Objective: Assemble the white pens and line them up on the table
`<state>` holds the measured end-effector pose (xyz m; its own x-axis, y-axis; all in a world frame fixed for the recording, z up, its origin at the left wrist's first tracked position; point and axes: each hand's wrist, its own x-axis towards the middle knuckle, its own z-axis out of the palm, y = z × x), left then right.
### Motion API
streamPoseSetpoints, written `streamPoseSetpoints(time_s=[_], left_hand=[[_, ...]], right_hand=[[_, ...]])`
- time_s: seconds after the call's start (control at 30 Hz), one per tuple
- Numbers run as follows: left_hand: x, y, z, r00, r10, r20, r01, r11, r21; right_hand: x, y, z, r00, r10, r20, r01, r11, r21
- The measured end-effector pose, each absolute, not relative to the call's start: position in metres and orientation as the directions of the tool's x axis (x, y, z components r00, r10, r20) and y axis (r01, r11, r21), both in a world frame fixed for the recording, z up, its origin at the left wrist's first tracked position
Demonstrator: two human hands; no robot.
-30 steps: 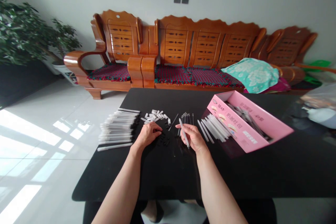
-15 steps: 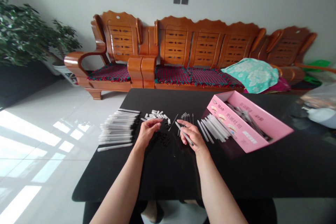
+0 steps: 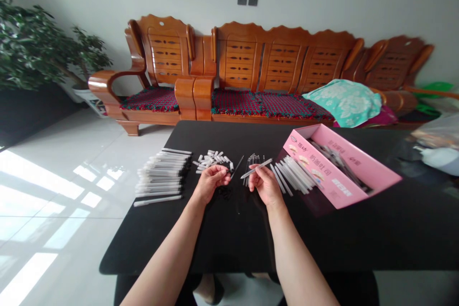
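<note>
My right hand [image 3: 264, 183] pinches a clear pen barrel [image 3: 256, 169], tilted with one end pointing left toward my other hand. My left hand [image 3: 211, 180] is closed in a pinch on a small black piece too small to name, held just above a heap of small black pen parts [image 3: 225, 193] on the black table [image 3: 358, 234]. The two hands are a short gap apart. Thin pen refills [image 3: 253, 160] lie just beyond my hands, with white pen caps [image 3: 211, 158] to their left.
A row of assembled white pens [image 3: 161, 175] lies at the table's left edge. Loose clear barrels [image 3: 292, 174] lean against an open pink box [image 3: 340, 165] on the right. Wooden sofas [image 3: 251, 71] stand behind, a potted plant [image 3: 32, 48] to the left.
My left hand rose off the heap of black parts with its fingers pinched. My right hand turned the barrel from pointing down-right to pointing leftward, and both hands drew closer.
</note>
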<state>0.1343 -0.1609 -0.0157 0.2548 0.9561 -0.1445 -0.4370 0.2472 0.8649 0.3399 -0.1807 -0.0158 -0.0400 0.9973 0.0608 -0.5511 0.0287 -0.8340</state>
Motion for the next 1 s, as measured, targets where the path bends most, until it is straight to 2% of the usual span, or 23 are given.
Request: streamPoseSetpoints(time_s=[0.6, 0.83, 0.93, 1.0], left_hand=[[0.145, -0.168, -0.013, 0.310, 0.944, -0.117, -0.325, 0.221, 0.920], [0.146, -0.167, -0.013, 0.282, 0.953, -0.110, -0.297, 0.196, 0.935], [0.141, -0.164, -0.014, 0.210, 0.974, -0.088, -0.198, 0.131, 0.971], [0.136, -0.161, -0.014, 0.147, 0.987, -0.061, -0.044, 0.068, 0.997]], right_hand=[[0.338, -0.181, -0.020, -0.071, 0.997, 0.043, -0.481, 0.003, -0.877], [0.338, -0.181, -0.020, -0.074, 0.997, 0.038, -0.482, -0.002, -0.876], [0.339, -0.181, -0.019, -0.048, 0.998, 0.027, -0.495, -0.001, -0.869], [0.339, -0.180, -0.019, -0.034, 0.999, 0.021, -0.506, 0.001, -0.863]])
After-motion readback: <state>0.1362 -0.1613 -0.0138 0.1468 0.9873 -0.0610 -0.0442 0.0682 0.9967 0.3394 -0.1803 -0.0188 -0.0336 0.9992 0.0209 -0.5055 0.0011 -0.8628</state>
